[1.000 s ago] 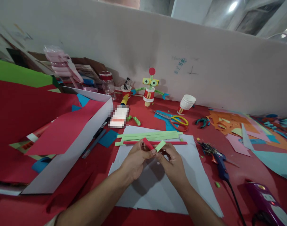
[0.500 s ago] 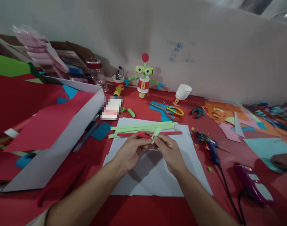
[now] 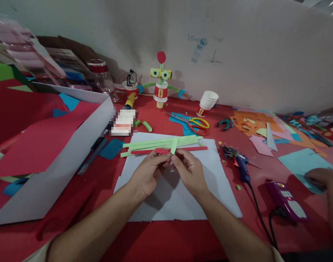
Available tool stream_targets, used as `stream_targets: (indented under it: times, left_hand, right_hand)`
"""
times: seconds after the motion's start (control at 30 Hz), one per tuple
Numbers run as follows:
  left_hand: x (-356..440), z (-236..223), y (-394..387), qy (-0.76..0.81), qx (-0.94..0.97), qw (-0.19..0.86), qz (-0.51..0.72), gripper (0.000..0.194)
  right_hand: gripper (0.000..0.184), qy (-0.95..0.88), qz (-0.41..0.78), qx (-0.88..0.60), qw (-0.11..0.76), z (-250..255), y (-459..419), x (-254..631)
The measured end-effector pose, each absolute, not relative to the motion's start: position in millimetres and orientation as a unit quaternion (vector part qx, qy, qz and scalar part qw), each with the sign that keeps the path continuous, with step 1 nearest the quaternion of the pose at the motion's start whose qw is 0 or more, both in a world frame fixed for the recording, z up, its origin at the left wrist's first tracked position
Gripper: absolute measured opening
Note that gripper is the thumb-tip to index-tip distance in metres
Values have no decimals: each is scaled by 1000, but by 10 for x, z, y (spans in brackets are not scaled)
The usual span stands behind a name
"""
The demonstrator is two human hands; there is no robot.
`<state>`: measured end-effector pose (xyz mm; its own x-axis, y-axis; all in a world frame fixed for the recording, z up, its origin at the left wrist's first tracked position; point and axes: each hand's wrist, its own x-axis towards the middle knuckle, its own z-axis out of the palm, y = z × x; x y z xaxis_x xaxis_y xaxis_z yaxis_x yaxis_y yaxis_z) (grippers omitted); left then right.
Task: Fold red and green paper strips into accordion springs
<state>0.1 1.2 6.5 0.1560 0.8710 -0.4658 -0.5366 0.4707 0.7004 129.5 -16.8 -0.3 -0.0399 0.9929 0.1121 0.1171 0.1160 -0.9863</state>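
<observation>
Over the white paper sheets [image 3: 177, 202], both my hands pinch a red paper strip [image 3: 161, 150] and a light green paper strip [image 3: 174, 145] where the two cross. My left hand [image 3: 146, 174] has its thumb and fingers closed at the red one. The green one stands up from the fingertips of my right hand [image 3: 192, 171], its free end pointing away from me. Fingers hide the joint between the strips. Just beyond lie several loose green strips [image 3: 144, 144] and a long red strip [image 3: 197, 148].
Scissors [image 3: 195, 122] and pliers [image 3: 226, 124] lie behind the sheets. A glue gun [image 3: 243, 169] and its corded purple box [image 3: 288, 202] are at right, near another person's hand [image 3: 319, 178]. A paper-cup robot [image 3: 161, 91] stands at the wall; a white box [image 3: 81, 145] flanks the left.
The green strip has turned and now points straighter away from me. My hands stay together at the crossing. The view has shifted slightly, and more of the other person's arm shows at right.
</observation>
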Motion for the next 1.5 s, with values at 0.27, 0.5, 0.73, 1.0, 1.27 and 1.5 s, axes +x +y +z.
stream_targets:
  times: [0.27,0.5,0.73,1.0,1.27,1.5]
  left_hand:
    - [16,86,-44,400,311,693,513,11]
    - [46,107,-77,392,358,669,521,6]
    - [78,98,-90,395,347,670,524,2]
    - [67,97,-94,404,377,650,521,3]
    - [59,88,-92,415,388,638,520,7]
    - [89,89,-108,445,415,606,512,4]
  right_hand:
    - [13,-491,492,-494,522,15,-170,1273]
    - [18,-466,496,-515,522,-34,-135,1278]
    - [17,-461,507,-514,516,-18,-140,1278]
    - [15,-440,525,-503,527,-44,-118,1287]
    - [14,-439,529,-505,523,-6,-114,1291]
    - [13,-448,522,-509,518,-43,-137,1291]
